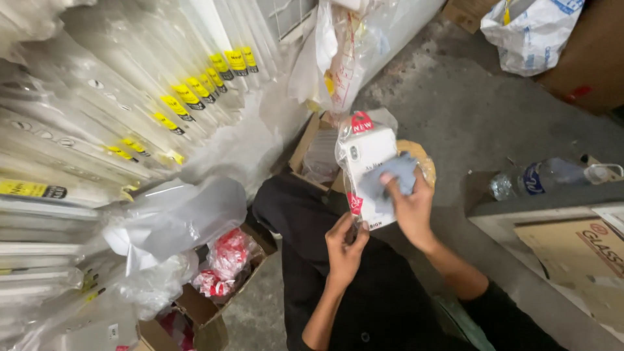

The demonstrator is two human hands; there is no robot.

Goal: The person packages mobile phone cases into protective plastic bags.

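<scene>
A clear-wrapped white packet (365, 156) with red labels, shaped like a phone case box, stands upright in front of me. My left hand (344, 250) grips its lower edge from below. My right hand (408, 205) presses a grey-blue cloth (393, 177) against the packet's front face, fingers curled over the cloth. Behind the packet shows a round tan object (422, 161), partly hidden. My black-trousered knee (292, 208) lies under both hands.
Stacked long white packets with yellow labels (130, 110) fill the left. An open cardboard box (214, 286) holds red-and-white packets. Crumpled clear bags (175, 218) lie beside it. A plastic water bottle (539, 177) rests on a grey ledge (520, 208) at right.
</scene>
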